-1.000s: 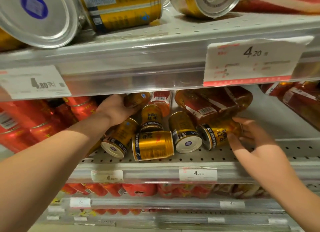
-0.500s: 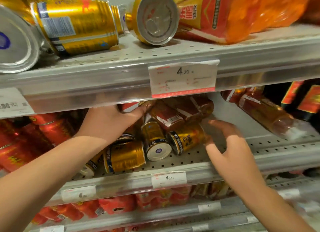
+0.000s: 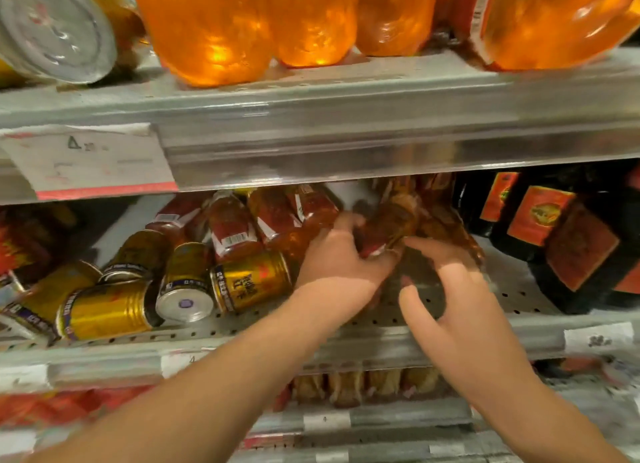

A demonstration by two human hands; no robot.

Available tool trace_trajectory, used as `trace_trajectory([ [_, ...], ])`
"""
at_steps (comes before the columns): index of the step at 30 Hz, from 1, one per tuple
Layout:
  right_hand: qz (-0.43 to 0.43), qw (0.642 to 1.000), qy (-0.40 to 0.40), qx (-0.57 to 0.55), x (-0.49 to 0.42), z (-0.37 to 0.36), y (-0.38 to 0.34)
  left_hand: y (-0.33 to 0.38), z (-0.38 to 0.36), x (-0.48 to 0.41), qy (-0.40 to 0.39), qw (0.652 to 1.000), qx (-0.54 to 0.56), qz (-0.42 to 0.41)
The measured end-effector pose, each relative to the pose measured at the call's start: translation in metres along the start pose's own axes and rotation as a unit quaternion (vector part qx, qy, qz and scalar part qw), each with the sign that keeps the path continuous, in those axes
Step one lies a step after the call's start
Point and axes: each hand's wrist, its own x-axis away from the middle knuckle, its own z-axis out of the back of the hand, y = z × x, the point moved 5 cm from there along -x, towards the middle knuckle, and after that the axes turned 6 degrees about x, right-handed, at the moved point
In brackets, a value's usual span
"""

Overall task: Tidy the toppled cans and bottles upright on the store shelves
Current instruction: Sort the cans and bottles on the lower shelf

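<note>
From the head view, the left hand (image 3: 341,265) reaches under the front lip of the upper shelf (image 3: 381,144), fingers curled round a toppled amber bottle (image 3: 394,220) that lies tilted on the middle shelf (image 3: 512,296). The right hand (image 3: 460,310) is just beside it with fingers spread. Its forefinger points at the bottle's near end, but blur hides whether it touches.

A bare strip of perforated shelf shows between and below the two hands. Left of the left hand, gold cans (image 3: 252,282) lie on their sides, one touching the wrist, with red-label bottles (image 3: 232,227) toppled behind them. Right of the right hand, dark bottles (image 3: 554,241) crowd the shelf.

Above both hands, orange bottles (image 3: 207,29) and a sideways can (image 3: 55,29) sit on the upper shelf. A price tag (image 3: 86,161) hangs from its edge.
</note>
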Motion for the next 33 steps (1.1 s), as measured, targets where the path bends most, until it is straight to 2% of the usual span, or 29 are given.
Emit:
trace_trajectory([
  [6, 0.013, 0.998, -0.033, 0.055, -0.005, 0.0, 0.023, -0.007, -0.015, -0.009, 0.072, 0.995, 0.038, 0.065],
  [10, 0.012, 0.998, -0.024, 0.063, -0.011, -0.001, 0.021, 0.002, -0.023, -0.018, 0.038, 0.995, 0.013, 0.09],
  [13, 0.005, 0.999, -0.007, 0.042, -0.015, 0.002, 0.022, 0.009, -0.03, -0.017, -0.002, 0.997, -0.009, 0.077],
  [19, 0.032, 0.999, 0.006, -0.009, -0.01, -0.005, -0.008, 0.017, -0.024, 0.0, -0.073, 0.995, 0.059, 0.027],
  [23, 0.075, 0.997, 0.003, -0.026, -0.012, -0.015, -0.046, 0.003, 0.027, 0.013, -0.038, 0.998, 0.018, -0.055],
  [26, 0.076, 0.997, 0.001, -0.023, -0.015, -0.03, -0.07, -0.021, 0.087, 0.022, 0.017, 0.988, -0.079, -0.131],
  [29, 0.087, 0.996, -0.003, -0.02, -0.022, -0.056, -0.101, -0.059, 0.159, 0.02, 0.062, 0.98, -0.144, -0.123],
  [33, 0.087, 0.996, -0.006, 0.026, -0.048, -0.096, -0.136, -0.115, 0.244, 0.006, 0.117, 0.975, -0.168, -0.081],
])
